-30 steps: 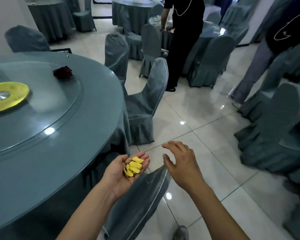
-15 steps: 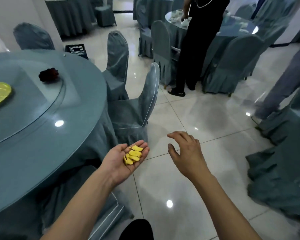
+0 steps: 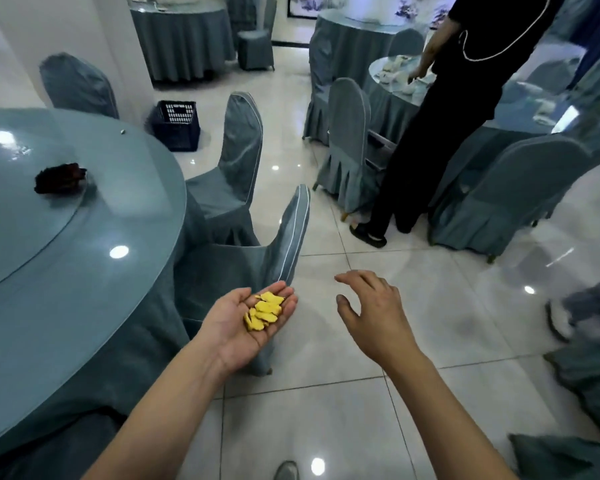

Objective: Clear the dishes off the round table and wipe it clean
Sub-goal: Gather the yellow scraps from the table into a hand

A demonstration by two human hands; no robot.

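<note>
A: Left hand, palm up, in front of me: what do I report for its grip?

B: Fingers nearly straight, lightly cupped. I see a small heap of yellow pieces resting on the palm and finger bases; nothing is pinched or wrapped.

A: Right hand?

B: Palm down, fingers spread and loosely bent, holding nothing. It hangs over the tiled floor, apart from the left hand.

A: Position relative to the desk?

B: Both of my hands are off the round desk, beyond its right edge, over the floor. A covered chair stands just past the left fingertips, beside that edge.

A: What lies on the desk?

B: A glass turntable sits on it, and a dark red crumpled object rests on the glass near the turntable's right rim. I cannot tell what it is.

A: Surroundings?

B: A black crate stands on the floor beyond the desk's far edge. A person in black stands at another desk that carries white dishes, well apart from mine.
</note>
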